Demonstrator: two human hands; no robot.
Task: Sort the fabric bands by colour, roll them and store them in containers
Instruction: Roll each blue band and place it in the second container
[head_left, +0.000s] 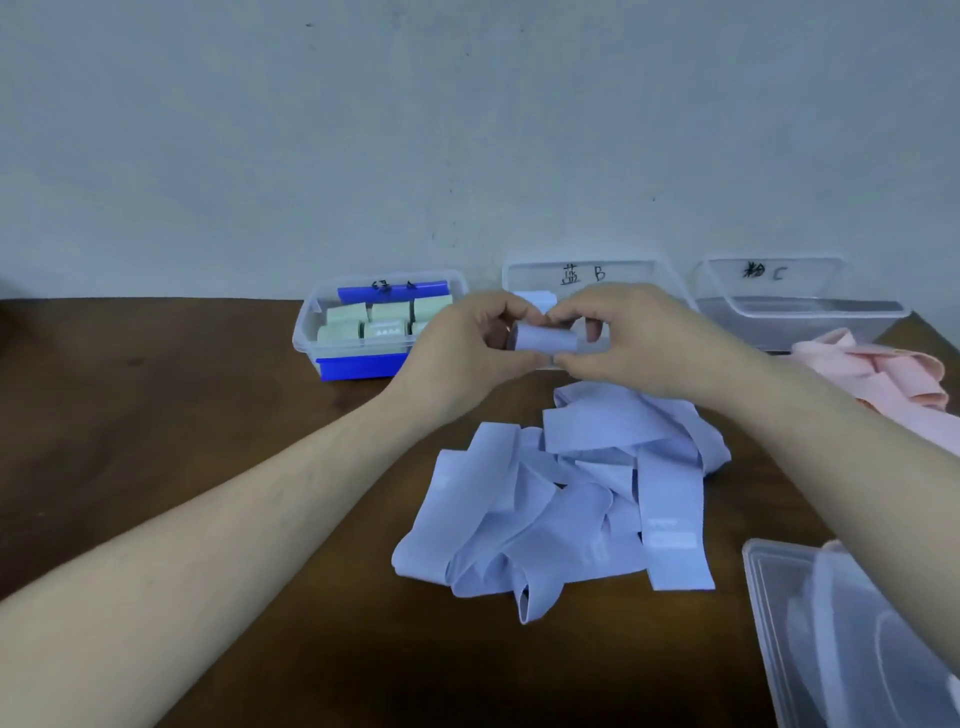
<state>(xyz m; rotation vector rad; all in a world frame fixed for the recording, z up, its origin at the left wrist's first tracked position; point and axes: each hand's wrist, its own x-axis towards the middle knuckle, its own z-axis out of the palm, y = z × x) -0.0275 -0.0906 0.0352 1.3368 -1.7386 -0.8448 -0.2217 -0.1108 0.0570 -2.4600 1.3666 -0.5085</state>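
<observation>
Together, left hand, right hand pinch one blue roll; three containers behind.

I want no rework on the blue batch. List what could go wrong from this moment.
1. The blue roll, pinched between the left hand and right hand in mid-air, may spring loose before reaching container B.
2. The loose blue bands lie tangled; pulling one may drag others.
3. The pink bands lie close by and could mix in.
</observation>
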